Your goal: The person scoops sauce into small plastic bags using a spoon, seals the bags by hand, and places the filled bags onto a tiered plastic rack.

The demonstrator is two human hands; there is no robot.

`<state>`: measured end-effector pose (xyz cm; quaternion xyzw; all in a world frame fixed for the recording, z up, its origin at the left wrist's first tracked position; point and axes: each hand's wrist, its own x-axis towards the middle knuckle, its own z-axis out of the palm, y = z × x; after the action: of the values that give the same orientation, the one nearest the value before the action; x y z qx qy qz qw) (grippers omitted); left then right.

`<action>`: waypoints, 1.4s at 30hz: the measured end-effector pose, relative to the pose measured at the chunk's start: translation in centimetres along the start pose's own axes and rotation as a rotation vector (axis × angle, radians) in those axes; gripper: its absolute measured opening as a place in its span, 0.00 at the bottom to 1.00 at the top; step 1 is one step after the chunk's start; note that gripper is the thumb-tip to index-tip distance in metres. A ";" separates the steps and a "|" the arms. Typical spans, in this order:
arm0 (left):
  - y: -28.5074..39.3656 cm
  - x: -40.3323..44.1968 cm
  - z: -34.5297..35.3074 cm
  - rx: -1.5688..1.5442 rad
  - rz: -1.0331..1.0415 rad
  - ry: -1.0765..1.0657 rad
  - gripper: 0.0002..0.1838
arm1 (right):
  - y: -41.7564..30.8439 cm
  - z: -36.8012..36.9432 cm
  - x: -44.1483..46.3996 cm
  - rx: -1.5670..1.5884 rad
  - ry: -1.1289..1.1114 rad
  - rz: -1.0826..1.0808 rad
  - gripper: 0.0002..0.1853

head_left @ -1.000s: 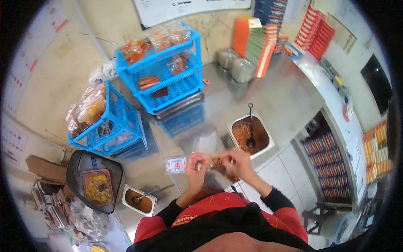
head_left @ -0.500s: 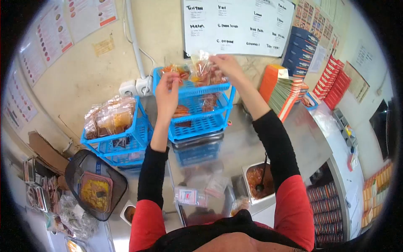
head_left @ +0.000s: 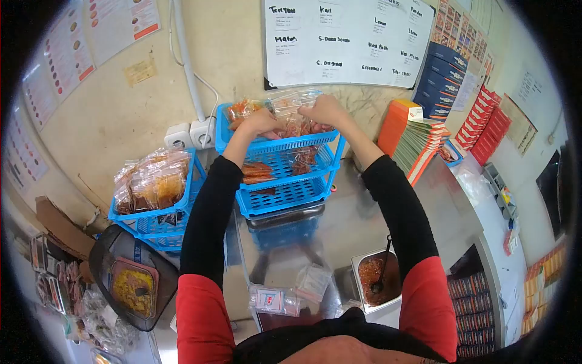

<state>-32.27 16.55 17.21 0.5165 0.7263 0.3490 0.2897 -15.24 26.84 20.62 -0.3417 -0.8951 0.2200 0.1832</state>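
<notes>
My left hand reaches over the front rim of the top blue basket, its fingers closed and partly lost among the packets. Beside it, my right hand pinches the upper part of a clear plastic bag with reddish-brown food inside. To the left of my left hand lies a bag of orange-red food in the same basket. On the tier below are orange-red packets and a darker packet.
A second blue rack full of bagged food stands left. On the steel counter are small plastic packets and a metal pan of red sauce with a ladle. Orange-edged folded cartons stand right, below a whiteboard.
Both hands have lowered into the top basket, and my left hand has shifted right, closer to the right one. The bag at my right hand now sits lower. The view has shifted slightly.
</notes>
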 end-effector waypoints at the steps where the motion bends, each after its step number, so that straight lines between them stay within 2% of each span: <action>1: 0.0 -0.2 0.0 -0.002 -0.004 -0.004 0.11 | -0.1 0.1 -0.2 -0.057 -0.030 0.006 0.26; 4: 0.0 -0.3 0.2 -0.024 -0.024 -0.028 0.11 | -0.2 0.8 -0.5 -0.082 -0.079 -0.103 0.27; 6: -0.4 0.0 0.5 -0.376 -0.057 0.014 0.12 | 0.0 1.2 -0.4 -0.025 -0.090 -0.072 0.26; 8: -0.8 0.6 0.9 -0.435 -0.066 0.033 0.12 | 0.1 1.6 -0.1 0.027 -0.097 -0.047 0.25; 10: -0.5 0.9 0.9 -0.495 -0.068 0.053 0.12 | 1.1 2.6 1.3 -0.059 0.048 -0.134 0.22; 11: -0.3 0.8 0.9 -0.519 -0.035 0.131 0.11 | 1.4 3.1 1.9 -0.062 0.054 -0.137 0.22; 12: -0.3 1.0 0.8 -0.542 -0.003 0.210 0.10 | 1.5 3.5 2.2 -0.036 0.190 -0.162 0.20; 13: -0.5 1.5 0.8 -0.541 0.001 0.213 0.10 | 1.6 3.8 2.6 -0.007 0.324 -0.186 0.19; 15: -1.0 2.0 1.0 -0.532 0.068 0.243 0.09 | 1.9 4.1 2.8 -0.072 0.313 -0.201 0.17; 17: -1.4 2.2 0.9 -0.547 0.040 0.208 0.09 | 1.9 4.2 2.7 -0.136 0.302 -0.215 0.14; 19: -1.3 2.0 0.8 -0.561 0.014 0.173 0.10 | 0.4 3.2 0.8 -0.177 0.541 -0.202 0.17; 20: -1.2 1.8 0.9 -0.517 0.005 0.193 0.09 | -0.5 2.7 -0.1 -0.178 0.542 -0.202 0.17; 22: -0.2 0.7 1.1 -0.476 -0.001 0.210 0.09 | -1.5 2.0 -1.3 0.021 0.136 -0.336 0.17; 23: 0.5 0.0 1.1 -0.510 -0.028 0.229 0.09 | -1.5 2.4 -1.4 0.021 0.137 -0.332 0.17; 25: 0.4 0.2 1.3 -0.538 -0.061 0.237 0.10 | -1.0 3.5 -1.7 -0.336 0.084 -0.337 0.13; 28: -1.0 2.7 0.5 -0.639 -0.065 0.279 0.11 | -1.4 3.0 -1.8 -0.351 0.037 -0.288 0.13; 31: -0.3 4.2 -0.7 -0.483 -0.101 0.301 0.09 | -2.2 1.8 -3.0 -0.285 -0.034 -0.215 0.17; 33: 0.4 4.8 -1.2 -0.354 -0.231 0.271 0.07 | -0.8 2.8 -1.9 -0.280 -0.013 -0.227 0.19; 35: -0.9 6.6 -1.5 -0.417 -0.207 0.242 0.06 | 0.5 3.8 -1.2 -0.275 0.001 -0.236 0.20; 37: -2.3 8.0 -1.2 -0.474 -0.193 0.215 0.06 | 1.0 4.6 -1.1 -0.178 0.236 -0.174 0.23; 41: -3.0 7.7 -0.1 -0.594 -0.078 0.346 0.03 | 1.0 4.8 -0.6 -0.133 0.326 -0.129 0.24; 42: -2.7 7.2 0.1 -0.603 -0.010 0.411 0.03 | 0.7 4.1 -0.6 -0.111 0.202 -0.097 0.23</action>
<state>-35.82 22.79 14.55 0.3232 0.6364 0.6425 0.2787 -16.44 25.75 16.70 -0.3282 -0.8984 0.1252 0.2636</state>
